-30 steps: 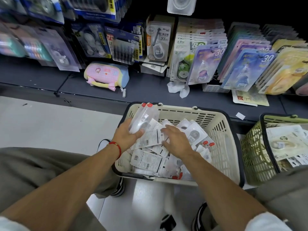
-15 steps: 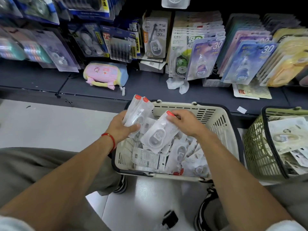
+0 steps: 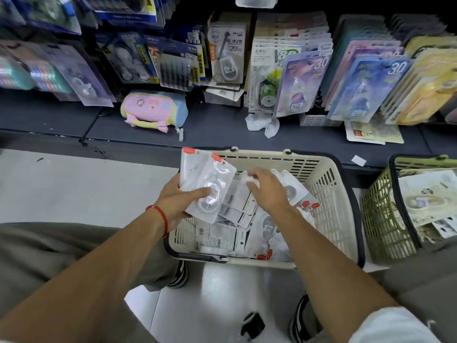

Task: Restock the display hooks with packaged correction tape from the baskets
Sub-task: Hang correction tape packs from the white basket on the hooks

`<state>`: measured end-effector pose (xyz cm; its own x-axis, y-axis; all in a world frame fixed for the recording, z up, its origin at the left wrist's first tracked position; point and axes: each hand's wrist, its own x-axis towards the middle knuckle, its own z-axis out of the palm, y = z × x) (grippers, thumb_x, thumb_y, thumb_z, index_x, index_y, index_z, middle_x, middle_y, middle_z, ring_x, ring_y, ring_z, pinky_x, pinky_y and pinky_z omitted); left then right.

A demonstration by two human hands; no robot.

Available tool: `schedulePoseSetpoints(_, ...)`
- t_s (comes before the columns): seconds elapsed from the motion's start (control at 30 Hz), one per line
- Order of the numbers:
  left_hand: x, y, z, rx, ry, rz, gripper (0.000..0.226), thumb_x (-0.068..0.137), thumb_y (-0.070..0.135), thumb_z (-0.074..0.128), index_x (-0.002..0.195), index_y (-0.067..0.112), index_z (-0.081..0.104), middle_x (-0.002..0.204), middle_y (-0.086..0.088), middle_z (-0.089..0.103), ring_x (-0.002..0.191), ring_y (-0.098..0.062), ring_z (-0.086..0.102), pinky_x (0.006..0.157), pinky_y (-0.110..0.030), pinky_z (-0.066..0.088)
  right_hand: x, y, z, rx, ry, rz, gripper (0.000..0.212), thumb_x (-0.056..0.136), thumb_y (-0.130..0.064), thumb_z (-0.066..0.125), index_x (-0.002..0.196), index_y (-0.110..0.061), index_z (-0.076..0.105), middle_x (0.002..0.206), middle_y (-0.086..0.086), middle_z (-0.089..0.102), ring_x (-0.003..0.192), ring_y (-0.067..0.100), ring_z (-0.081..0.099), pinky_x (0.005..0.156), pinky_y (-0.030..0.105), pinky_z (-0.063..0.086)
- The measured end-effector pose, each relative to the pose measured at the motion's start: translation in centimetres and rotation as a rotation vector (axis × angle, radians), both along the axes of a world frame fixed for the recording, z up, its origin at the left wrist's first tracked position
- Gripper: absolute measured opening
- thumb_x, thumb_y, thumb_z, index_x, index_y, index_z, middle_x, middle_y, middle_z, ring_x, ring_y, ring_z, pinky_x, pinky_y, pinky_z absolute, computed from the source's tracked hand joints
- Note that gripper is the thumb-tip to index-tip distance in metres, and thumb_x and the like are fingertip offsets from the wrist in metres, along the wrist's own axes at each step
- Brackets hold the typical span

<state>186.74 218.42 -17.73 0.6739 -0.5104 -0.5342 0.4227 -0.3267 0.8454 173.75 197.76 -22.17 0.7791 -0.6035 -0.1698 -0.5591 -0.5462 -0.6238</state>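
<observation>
A: Progress?
B: A small stack of correction tape packs [image 3: 206,186] is gripped by the left hand [image 3: 176,203], centre frame. None is seen hooked.

A: Remainder?
B: The right hand [image 3: 268,191], fingers curled, reaches into the cream basket [image 3: 329,194]; whether anything is pinched cannot be told. Many packs are left inside.

Pale tiled floor [image 3: 74,184] under me carries cream plastic basket [image 3: 331,194] w/ olive-green plastic basket [image 3: 380,219] just beside it. Dark blue-grey shelf [image 3: 217,134] behind holds pink-and-blue fabric pouch [image 3: 153,110], crumpled white wrapper [image 3: 259,121], flat printed card [image 3: 373,132], small white paper slip [image 3: 358,160].
</observation>
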Motion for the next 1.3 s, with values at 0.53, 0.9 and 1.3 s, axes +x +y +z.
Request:
schedulePoseSetpoints(0.53,0.7,-0.3,1.1,-0.132,-0.211,0.113,0.067,0.075,0.013,0.094,0.129,0.033,0.058,0.123,0.000,0.072,0.115,-0.021,0.070,0.098,-0.047,0.059,-1.4,-1.7,2.5,0.297,-0.086,-0.089,0.030,0.093,-0.007,0.062,0.104,-0.035,0.067,0.056,-0.010,0.060,0.056,0.011,0.064,0.062,0.034,0.061)
schedulePoseSetpoints(0.9,-0.8,-2.9,1.6,-0.173,-0.236,0.018,0.064,0.073,0.016,0.096,0.121,0.037,0.059,0.117,0.005,0.073,0.111,-0.019,0.070,0.091,-0.039,0.059,-4.5,-3.3,9.6,0.140,0.090,0.128,0.011,0.087,-0.012,0.079,0.087,-0.023,0.082,0.079,-0.001,0.080,0.075,0.013,0.075,0.075,0.030,0.059)
schedulePoseSetpoints(1.3,-3.7,-7.2,7.9,-0.501,-0.075,-0.096,0.091,0.062,0.034,0.100,0.140,0.034,0.053,0.133,0.003,0.072,0.125,-0.025,0.069,0.099,-0.052,0.058,-1.7,-7.5,19.4,0.461,-0.389,-0.239,0.037,0.101,-0.012,0.067,0.065,-0.015,0.060,0.047,-0.004,0.050,0.041,0.008,0.041,0.042,0.017,0.032)
